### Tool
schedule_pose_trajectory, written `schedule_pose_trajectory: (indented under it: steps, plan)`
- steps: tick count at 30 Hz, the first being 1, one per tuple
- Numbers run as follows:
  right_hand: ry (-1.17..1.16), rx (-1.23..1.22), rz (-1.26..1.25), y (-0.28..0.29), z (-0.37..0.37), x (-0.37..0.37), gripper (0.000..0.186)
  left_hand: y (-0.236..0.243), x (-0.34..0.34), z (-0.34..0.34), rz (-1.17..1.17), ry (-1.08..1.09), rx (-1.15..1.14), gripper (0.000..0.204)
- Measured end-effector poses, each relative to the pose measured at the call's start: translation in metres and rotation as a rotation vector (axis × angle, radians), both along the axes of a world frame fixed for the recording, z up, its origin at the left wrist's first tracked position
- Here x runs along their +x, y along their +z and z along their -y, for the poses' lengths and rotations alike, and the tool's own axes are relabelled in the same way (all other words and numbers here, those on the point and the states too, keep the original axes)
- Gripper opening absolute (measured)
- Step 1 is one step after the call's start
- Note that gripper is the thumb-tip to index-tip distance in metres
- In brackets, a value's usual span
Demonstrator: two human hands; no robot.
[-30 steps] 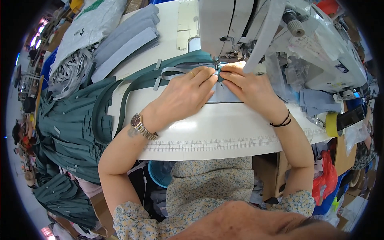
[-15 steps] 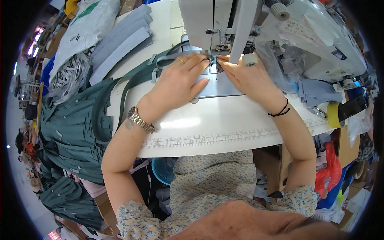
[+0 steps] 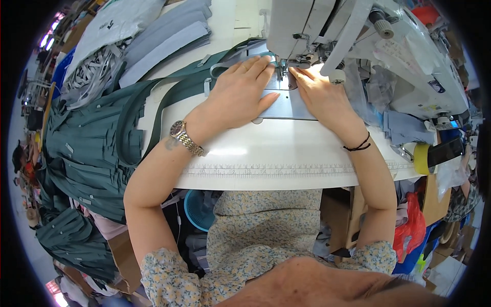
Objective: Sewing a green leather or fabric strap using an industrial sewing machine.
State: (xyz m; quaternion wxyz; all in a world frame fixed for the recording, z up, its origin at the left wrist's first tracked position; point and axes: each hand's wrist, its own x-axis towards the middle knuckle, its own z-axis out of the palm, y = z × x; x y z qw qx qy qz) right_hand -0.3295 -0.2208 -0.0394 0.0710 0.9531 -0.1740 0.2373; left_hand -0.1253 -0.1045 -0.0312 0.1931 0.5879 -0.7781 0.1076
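Observation:
My left hand (image 3: pixel 244 91) lies flat over a dark green fabric strip (image 3: pixel 186 92), left of the needle. Its fingers point at the presser foot (image 3: pixel 282 69) of a white sewing machine (image 3: pixel 319 25), and its thumb is spread. On the other side of the foot, my right hand (image 3: pixel 326 97) rests with outstretched fingers on the metal needle plate (image 3: pixel 288 105). Any fabric beneath the right fingertips is too small to make out. Small grey metal-like pieces (image 3: pixel 207 87) sit along the green strip, which trails left off the table.
A heap of dark green strips (image 3: pixel 87 148) hangs at the left. Behind it lie grey fabric pieces (image 3: pixel 169 46) and a white plastic bag (image 3: pixel 115 30). A printed ruler (image 3: pixel 266 170) runs along the table's front. Yellow tape (image 3: pixel 422 158) and folded grey cloth (image 3: pixel 406 128) are at right.
The view has shifted, so the machine appears farther right. My left fingertips have slid slightly away past the foot, and my right fingers lie a little farther from it.

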Motion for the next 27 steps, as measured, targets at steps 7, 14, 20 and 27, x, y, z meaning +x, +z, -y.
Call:
schedule_pose_trajectory:
  steps: [7, 14, 20, 27]
  plan:
    - [0.061, 0.030, -0.022, 0.011, -0.001, 0.001, 0.031, 0.004, -0.020, -0.014, 0.181, 0.248, 0.033, 0.042]
    - [0.465, 0.020, 0.161, 0.028, -0.040, -0.001, 0.028, 0.070, -0.001, -0.067, 0.044, 0.068, -0.051, 0.008]
    - [0.422, 0.079, 0.073, 0.023, -0.087, 0.073, 0.036, 0.032, 0.087, -0.021, 0.111, 0.168, -0.275, 0.021]
    - [0.409, 0.240, 0.002, 0.028, -0.091, 0.037, 0.025, 0.040, 0.107, -0.042, -0.045, 0.298, -0.116, 0.013]
